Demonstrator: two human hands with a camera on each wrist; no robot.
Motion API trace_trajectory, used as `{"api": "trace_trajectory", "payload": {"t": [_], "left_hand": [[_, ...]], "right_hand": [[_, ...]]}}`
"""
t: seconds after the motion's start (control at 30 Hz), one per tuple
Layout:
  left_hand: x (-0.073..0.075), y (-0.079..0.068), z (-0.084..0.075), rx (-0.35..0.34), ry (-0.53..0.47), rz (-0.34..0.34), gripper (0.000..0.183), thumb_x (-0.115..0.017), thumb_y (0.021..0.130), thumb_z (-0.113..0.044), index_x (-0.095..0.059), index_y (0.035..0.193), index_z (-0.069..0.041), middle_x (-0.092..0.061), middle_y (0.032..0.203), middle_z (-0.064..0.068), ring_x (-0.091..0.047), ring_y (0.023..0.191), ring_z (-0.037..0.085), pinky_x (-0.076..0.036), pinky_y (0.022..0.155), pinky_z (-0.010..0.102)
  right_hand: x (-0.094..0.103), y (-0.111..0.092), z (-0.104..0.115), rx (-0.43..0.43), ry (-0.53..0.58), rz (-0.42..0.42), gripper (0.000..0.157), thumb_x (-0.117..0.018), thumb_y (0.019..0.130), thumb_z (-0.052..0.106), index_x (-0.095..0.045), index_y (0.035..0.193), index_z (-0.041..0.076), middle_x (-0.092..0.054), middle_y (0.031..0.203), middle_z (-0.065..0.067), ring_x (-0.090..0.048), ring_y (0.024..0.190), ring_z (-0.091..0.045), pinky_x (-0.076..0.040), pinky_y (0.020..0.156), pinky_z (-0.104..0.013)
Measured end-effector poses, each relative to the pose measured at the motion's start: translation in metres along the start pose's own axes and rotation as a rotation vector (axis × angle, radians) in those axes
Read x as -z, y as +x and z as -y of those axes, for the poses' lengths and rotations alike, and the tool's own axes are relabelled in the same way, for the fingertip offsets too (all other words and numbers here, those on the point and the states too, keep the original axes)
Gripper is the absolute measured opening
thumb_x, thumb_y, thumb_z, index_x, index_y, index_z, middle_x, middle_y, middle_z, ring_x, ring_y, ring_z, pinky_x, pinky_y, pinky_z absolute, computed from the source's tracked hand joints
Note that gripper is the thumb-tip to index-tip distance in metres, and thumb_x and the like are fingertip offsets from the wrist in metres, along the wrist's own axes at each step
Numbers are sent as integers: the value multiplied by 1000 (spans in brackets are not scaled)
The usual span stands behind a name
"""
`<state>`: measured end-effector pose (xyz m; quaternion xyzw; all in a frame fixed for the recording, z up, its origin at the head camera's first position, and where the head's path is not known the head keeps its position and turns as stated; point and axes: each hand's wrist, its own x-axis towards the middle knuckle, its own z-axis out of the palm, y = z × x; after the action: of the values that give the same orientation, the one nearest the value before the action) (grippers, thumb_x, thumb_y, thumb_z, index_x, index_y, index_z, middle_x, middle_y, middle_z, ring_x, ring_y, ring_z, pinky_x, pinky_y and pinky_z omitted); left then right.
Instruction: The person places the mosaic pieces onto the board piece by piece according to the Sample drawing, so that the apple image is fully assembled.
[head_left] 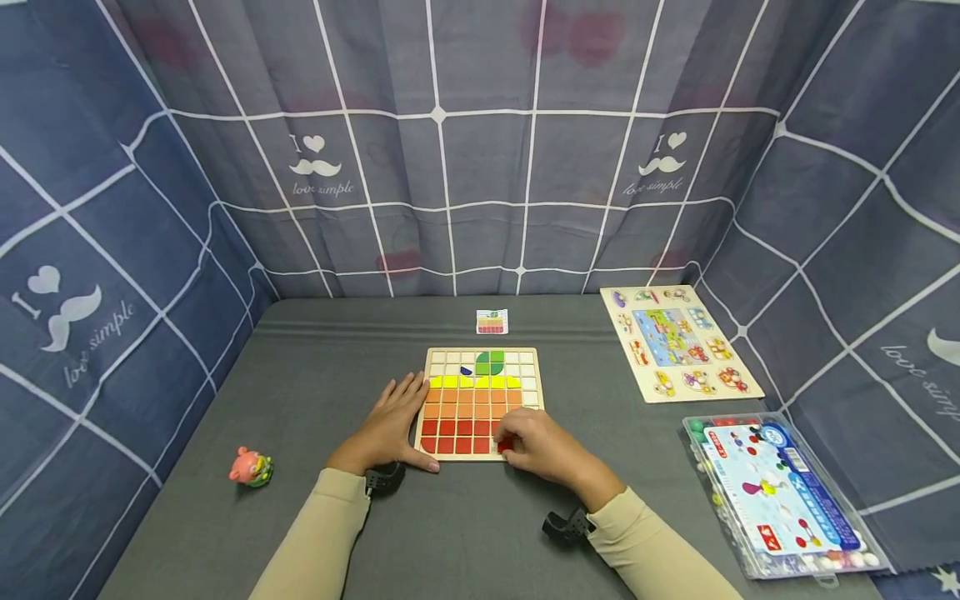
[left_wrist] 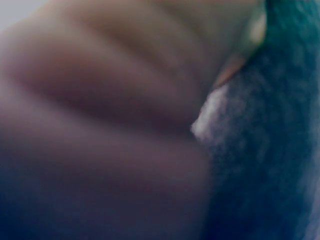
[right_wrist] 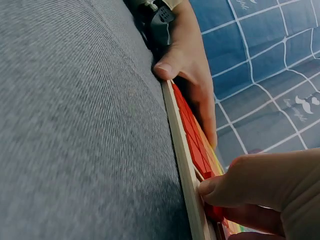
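Observation:
A wooden mosaic board (head_left: 529,371) lies in front of me, filled with red, orange and yellow rows; green pieces (head_left: 490,362) and a small blue piece (head_left: 467,371) sit near its top. My left hand (head_left: 390,423) rests along the board's left edge with fingers extended, thumb at the lower left corner. Between the thumb and fingers of my right hand (head_left: 546,447) is a red tile (right_wrist: 214,212), pinched at the lower right corner of the board. In the left wrist view, blurred skin of the left hand (left_wrist: 110,115) fills most of the picture.
Behind the board lies a small pattern card (head_left: 492,322). A wooden picture puzzle (head_left: 630,367) is at the back right, with a clear plastic case (head_left: 780,492) of colourful parts nearer. A pink figurine (head_left: 251,467) stands at left. Checked curtains (head_left: 480,167) enclose the table.

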<state>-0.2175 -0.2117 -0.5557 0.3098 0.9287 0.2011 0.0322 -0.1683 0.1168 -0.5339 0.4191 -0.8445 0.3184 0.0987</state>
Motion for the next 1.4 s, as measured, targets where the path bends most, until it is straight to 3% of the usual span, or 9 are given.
{"api": "trace_trajectory", "payload": {"t": [0.27, 0.43, 0.53, 0.63, 0.87, 1.13, 1.4], "left_hand": [[0, 0, 0, 6, 1, 1, 157, -82, 54, -89, -20, 166, 2, -12, 173, 20, -7, 159, 36, 0, 125, 56], [1, 1, -1, 11, 6, 3, 158, -81, 54, -90, -19, 167, 2, -11, 173, 20, -5, 159, 35, 1, 125, 55], [0, 1, -2, 11, 1, 3, 158, -81, 54, -91, -18, 167, 2, -11, 173, 20, -5, 159, 35, 2, 125, 55], [0, 2, -3, 17, -1, 5, 159, -80, 54, -92, -18, 167, 2, -11, 173, 20, -5, 159, 35, 2, 125, 55], [1, 3, -1, 23, -5, 4, 160, -81, 53, -91, -18, 167, 1, -11, 173, 20, -5, 159, 35, 1, 125, 56], [1, 1, 0, 16, -8, 12, 160, -80, 53, -91, -18, 167, 2, -9, 173, 19, -5, 159, 36, 1, 125, 55], [0, 1, 0, 1, -14, -2, 159, -81, 53, -90, -19, 166, 3, -11, 173, 21, -7, 159, 37, 0, 125, 56]], "right_hand": [[-1, 7, 5, -36, -14, 89, 20, -89, 85, 2, -79, 101, 9, -73, 95, 5, -66, 89, -8, -56, 82, -33], [8, 4, 3, 7, 2, 25, 22, -88, 83, -3, -79, 101, 6, -74, 96, 0, -66, 88, -11, -56, 79, -33], [21, -5, -3, 0, -5, -44, 23, -83, 82, -10, -78, 99, 5, -75, 98, -1, -67, 89, -15, -57, 77, -36], [38, -20, -11, -62, -24, -83, 25, -81, 81, -12, -78, 99, 5, -74, 100, -1, -67, 88, -17, -57, 73, -37], [62, -55, -28, -200, -14, -74, 33, -88, 75, -9, -78, 102, 7, -73, 104, 1, -67, 85, -20, -54, 66, -33], [52, -65, -32, -151, 18, 14, 34, -94, 79, 3, -77, 108, 10, -72, 108, 4, -67, 97, -15, -57, 84, -40], [42, -65, -35, -144, 0, -38, 29, -93, 78, -1, -79, 102, 9, -73, 101, 4, -67, 94, -14, -57, 81, -40]]}}
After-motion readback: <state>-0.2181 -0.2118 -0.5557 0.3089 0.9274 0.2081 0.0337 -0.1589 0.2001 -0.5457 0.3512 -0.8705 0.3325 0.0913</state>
